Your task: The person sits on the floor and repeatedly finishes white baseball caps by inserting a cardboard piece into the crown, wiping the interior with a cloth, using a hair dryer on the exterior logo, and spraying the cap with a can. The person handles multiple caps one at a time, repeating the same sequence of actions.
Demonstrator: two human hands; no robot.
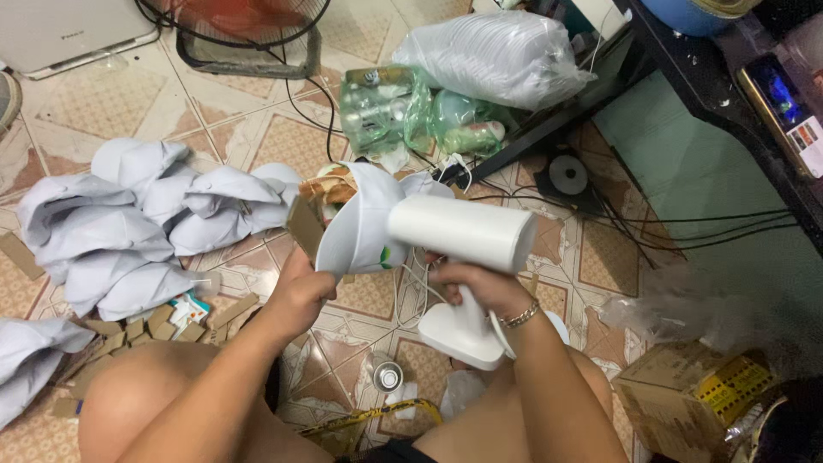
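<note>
My left hand (302, 291) grips the brim edge of a white cap (364, 225) held up in front of me, with a strip of brown cardboard (304, 225) inside it. My right hand (482, 287) is closed around the handle of a white handheld garment steamer (463, 231), whose head points left against the cap. A bracelet sits on my right wrist. My bare knees frame the bottom of the view.
A heap of white caps (137, 223) lies on the tiled floor at left, with cardboard scraps (129, 326) beneath. Plastic bags (497, 56), a fan base (249, 39), black cables (686, 223), a cardboard box (686, 399) and a small can (387, 375) surround me.
</note>
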